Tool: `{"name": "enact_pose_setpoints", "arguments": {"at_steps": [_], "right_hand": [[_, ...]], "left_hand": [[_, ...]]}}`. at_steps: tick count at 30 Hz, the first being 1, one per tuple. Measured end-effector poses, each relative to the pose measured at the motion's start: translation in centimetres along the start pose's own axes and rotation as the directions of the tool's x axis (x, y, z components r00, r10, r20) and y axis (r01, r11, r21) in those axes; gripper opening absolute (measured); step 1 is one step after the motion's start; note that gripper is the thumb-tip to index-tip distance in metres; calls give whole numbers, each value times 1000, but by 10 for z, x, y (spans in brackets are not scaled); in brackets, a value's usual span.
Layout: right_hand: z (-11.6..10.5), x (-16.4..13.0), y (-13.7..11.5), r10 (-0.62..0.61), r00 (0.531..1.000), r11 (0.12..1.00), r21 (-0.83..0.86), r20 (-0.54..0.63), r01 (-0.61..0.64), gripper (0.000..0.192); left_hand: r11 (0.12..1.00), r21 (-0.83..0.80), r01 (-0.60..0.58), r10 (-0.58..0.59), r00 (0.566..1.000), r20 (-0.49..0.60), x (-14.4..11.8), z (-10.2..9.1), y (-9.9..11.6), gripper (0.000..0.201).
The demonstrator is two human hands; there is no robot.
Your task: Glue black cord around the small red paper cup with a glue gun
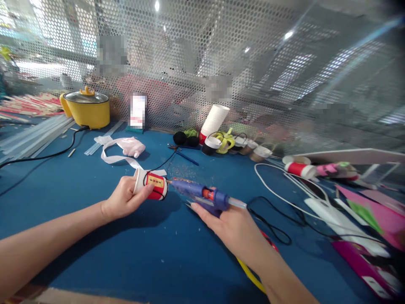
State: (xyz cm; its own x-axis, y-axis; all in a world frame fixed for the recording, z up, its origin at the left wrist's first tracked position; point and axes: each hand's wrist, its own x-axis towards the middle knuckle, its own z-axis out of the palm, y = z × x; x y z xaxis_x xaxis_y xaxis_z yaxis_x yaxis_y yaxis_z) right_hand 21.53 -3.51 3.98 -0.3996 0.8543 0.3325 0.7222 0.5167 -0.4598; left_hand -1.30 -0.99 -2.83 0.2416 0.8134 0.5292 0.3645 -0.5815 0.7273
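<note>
Gripping a small paper cup point(152, 185) in curled left hand point(123, 198) fingers, the right hand point(230, 223) wraps the glue gun point(202, 195), trigger hidden underneath, nozzle touching the cup beyond the left fingertips.

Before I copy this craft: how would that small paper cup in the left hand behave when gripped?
The paper cup looks thin-walled, so probably light and easily crushed. The left hand holds it sideways; set down so, it would likely roll on the blue table.

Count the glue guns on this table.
1. The blue glue gun is in the right hand, nozzle against the paper cup held by the left hand. Clutter at right may hide others.
</note>
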Motion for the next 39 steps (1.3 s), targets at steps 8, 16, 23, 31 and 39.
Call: {"name": "enact_pose_setpoints", "arguments": {"at_steps": [8,16,23,31,39], "right_hand": [[1,-2,1,33,999,999,-19,21,-33,17],[1,-6,1,28,999,1000,-11,43,-28,16],[1,-6,1,49,997,999,-24,66,-48,15],[0,-4,-2,41,995,999,-5,87,-41,17],[0,-3,-3,49,997,999,4,52,-49,16]], "left_hand": [[968,-156,194,-193,981,25,1,1,-3,36],[885,-310,347,-364,931,1,5,3,-1,38],[817,-382,432,-463,886,12,5,4,0,38],[790,-411,455,-496,868,9,7,4,2,38],[822,-389,416,-447,894,12,5,5,-4,41]]}}
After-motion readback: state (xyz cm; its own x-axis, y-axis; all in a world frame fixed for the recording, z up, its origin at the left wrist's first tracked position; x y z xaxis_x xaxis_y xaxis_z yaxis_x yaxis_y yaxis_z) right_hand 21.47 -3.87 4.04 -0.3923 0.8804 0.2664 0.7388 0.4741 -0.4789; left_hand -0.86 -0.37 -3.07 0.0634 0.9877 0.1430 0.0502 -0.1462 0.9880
